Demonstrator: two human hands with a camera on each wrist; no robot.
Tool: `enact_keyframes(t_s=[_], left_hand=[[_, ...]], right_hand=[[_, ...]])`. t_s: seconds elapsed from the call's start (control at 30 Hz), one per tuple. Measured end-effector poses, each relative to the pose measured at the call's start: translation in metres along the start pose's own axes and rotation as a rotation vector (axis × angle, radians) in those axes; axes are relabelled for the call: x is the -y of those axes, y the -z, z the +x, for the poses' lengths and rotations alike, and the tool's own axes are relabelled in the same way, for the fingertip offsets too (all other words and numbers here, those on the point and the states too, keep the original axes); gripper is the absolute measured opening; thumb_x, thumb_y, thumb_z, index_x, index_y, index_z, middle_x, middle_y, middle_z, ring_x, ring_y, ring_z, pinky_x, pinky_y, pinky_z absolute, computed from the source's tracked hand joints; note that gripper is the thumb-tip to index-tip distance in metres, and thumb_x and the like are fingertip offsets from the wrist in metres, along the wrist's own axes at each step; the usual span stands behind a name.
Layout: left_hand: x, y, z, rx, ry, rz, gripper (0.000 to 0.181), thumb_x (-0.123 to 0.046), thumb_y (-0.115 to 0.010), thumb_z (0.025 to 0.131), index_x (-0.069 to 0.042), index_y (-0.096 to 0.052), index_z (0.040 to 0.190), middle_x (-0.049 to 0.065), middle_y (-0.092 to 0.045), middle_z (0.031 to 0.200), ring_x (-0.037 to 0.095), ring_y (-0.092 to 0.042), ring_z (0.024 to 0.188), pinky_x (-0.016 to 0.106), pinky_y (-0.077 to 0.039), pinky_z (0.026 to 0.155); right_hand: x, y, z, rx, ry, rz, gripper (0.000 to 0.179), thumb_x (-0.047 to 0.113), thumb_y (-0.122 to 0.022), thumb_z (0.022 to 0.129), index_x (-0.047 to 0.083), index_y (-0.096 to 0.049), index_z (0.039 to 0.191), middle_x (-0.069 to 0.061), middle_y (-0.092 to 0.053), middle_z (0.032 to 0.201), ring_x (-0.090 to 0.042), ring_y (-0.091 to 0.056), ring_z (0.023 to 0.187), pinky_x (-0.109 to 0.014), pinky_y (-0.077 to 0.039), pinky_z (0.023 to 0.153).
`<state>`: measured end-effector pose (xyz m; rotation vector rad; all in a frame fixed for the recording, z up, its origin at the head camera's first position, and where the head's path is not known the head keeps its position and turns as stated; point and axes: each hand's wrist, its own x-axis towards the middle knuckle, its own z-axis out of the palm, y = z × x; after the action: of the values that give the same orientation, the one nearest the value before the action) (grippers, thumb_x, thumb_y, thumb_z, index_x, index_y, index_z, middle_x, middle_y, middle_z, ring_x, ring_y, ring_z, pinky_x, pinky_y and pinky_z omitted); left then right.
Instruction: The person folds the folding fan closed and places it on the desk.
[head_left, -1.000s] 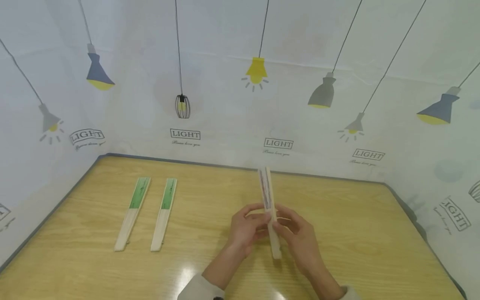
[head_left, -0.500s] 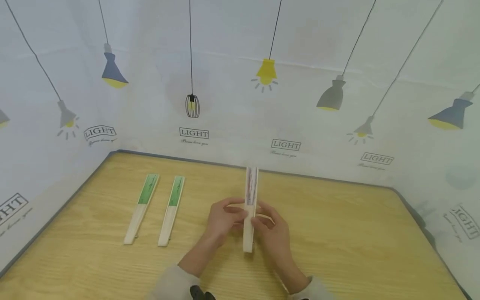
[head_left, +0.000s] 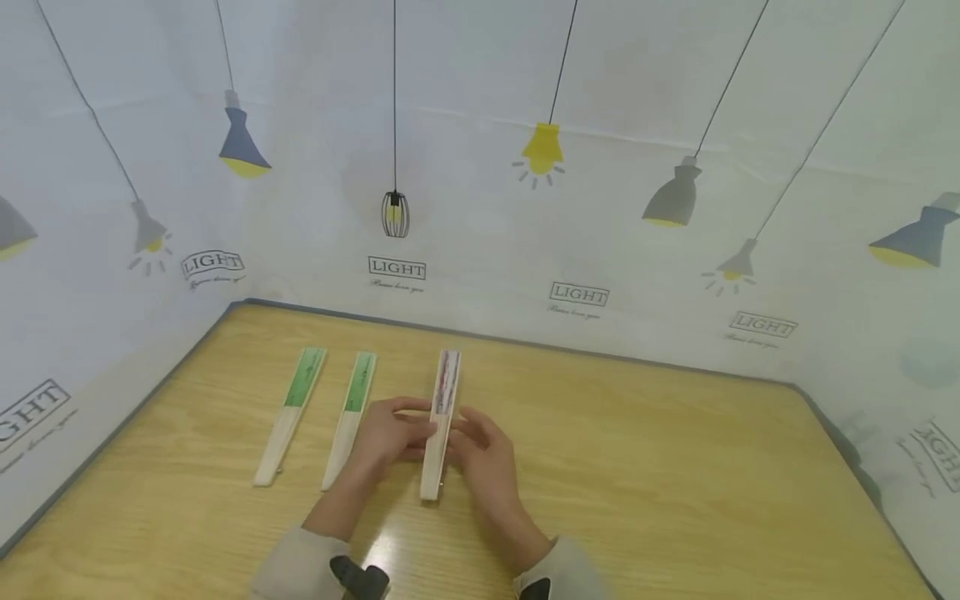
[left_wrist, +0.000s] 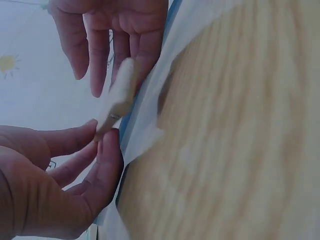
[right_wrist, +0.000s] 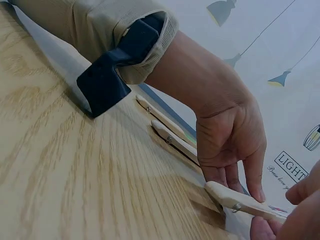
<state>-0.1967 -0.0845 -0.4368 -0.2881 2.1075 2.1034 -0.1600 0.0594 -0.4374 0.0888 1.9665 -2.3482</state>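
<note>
A folded hand fan (head_left: 446,387) with pale wooden sticks and a purple-and-white patterned strip is tilted slightly, low over the table. My left hand (head_left: 382,429) pinches its left side; in the left wrist view the thumb and fingers (left_wrist: 107,150) meet on the fan (left_wrist: 122,92). On the other side, my right hand (head_left: 487,467) is close beside the fan with relaxed, spread fingers. The right wrist view has the fan's rivet end (right_wrist: 232,200) low over the wood. Left of my left hand lie two folded fans with green strips, one nearer (head_left: 360,383), one farther (head_left: 303,379).
The wood-grain table (head_left: 637,483) stretches away to the right of my hands. A pale curtain (head_left: 465,150) printed with lamps and LIGHT labels stands along its back and sides. A dark wrist device (head_left: 360,577) sits at my left cuff.
Both hands have carried the patterned fan leftward and lowered it beside the green fans. My right fingers have loosened from its side. The head view has shifted slightly.
</note>
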Motion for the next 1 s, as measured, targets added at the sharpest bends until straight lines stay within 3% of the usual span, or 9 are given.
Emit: enact_keyframes(t_s=[0.13,0.37,0.53,0.63,0.77,0.9,1.0], left_hand=[[-0.001,0.002,0.002,-0.041,-0.022,0.128,0.033,0.007,-0.07,0.081,0.008,-0.063,0.114,0.02,-0.069,0.086,0.022,-0.067,0.064,0.034,-0.059,0.056],[-0.008,0.002,-0.005,-0.072,-0.053,0.389,0.029,0.009,-0.07,0.079,0.013,-0.062,0.107,0.019,-0.068,0.081,0.019,-0.066,0.06,0.03,-0.058,0.052],[-0.013,0.003,-0.008,-0.125,-0.088,0.619,0.025,0.005,-0.073,0.077,0.01,-0.067,0.1,0.015,-0.067,0.08,0.018,-0.062,0.061,0.026,-0.054,0.048],[-0.014,0.003,-0.01,-0.136,-0.095,0.711,0.02,0.003,-0.072,0.076,0.007,-0.07,0.096,0.01,-0.064,0.073,0.017,-0.057,0.059,0.024,-0.048,0.046],[-0.014,0.003,-0.012,-0.134,-0.096,0.732,0.022,0.002,-0.07,0.078,0.007,-0.07,0.1,0.012,-0.065,0.075,0.018,-0.057,0.06,0.025,-0.047,0.046],[-0.012,0.005,-0.012,-0.146,-0.144,0.721,0.034,0.001,-0.071,0.079,0.01,-0.064,0.111,0.019,-0.068,0.089,0.025,-0.064,0.071,0.031,-0.055,0.055],[-0.012,0.005,-0.012,-0.146,-0.172,0.718,0.041,-0.001,-0.071,0.081,0.011,-0.058,0.118,0.021,-0.068,0.09,0.029,-0.066,0.075,0.035,-0.057,0.059]], right_hand=[[0.0,-0.004,0.001,0.04,-0.03,0.006,0.045,0.001,-0.052,0.096,-0.008,-0.039,0.139,-0.026,-0.054,0.123,-0.03,-0.059,0.107,-0.037,-0.052,0.091],[0.0,-0.005,0.002,0.124,-0.087,-0.08,0.054,0.008,-0.055,0.097,-0.004,-0.032,0.144,-0.025,-0.053,0.128,-0.031,-0.059,0.11,-0.036,-0.052,0.09],[0.002,-0.007,0.004,0.176,-0.097,-0.128,0.052,0.01,-0.055,0.097,-0.005,-0.035,0.143,-0.026,-0.053,0.129,-0.033,-0.059,0.11,-0.038,-0.053,0.089],[0.002,-0.007,0.004,0.191,-0.112,-0.113,0.052,0.01,-0.054,0.097,-0.006,-0.034,0.143,-0.026,-0.053,0.129,-0.033,-0.06,0.107,-0.04,-0.053,0.089],[0.001,-0.008,0.005,0.21,-0.132,-0.089,0.053,0.01,-0.053,0.097,-0.006,-0.033,0.143,-0.026,-0.053,0.13,-0.034,-0.062,0.104,-0.041,-0.053,0.089],[0.0,-0.007,0.007,0.218,-0.132,-0.094,0.052,0.01,-0.052,0.097,-0.006,-0.033,0.143,-0.026,-0.053,0.13,-0.034,-0.06,0.108,-0.041,-0.052,0.091],[-0.001,-0.006,0.008,0.231,-0.12,-0.112,0.051,0.01,-0.052,0.098,-0.006,-0.034,0.143,-0.025,-0.052,0.132,-0.034,-0.056,0.114,-0.041,-0.051,0.092]])
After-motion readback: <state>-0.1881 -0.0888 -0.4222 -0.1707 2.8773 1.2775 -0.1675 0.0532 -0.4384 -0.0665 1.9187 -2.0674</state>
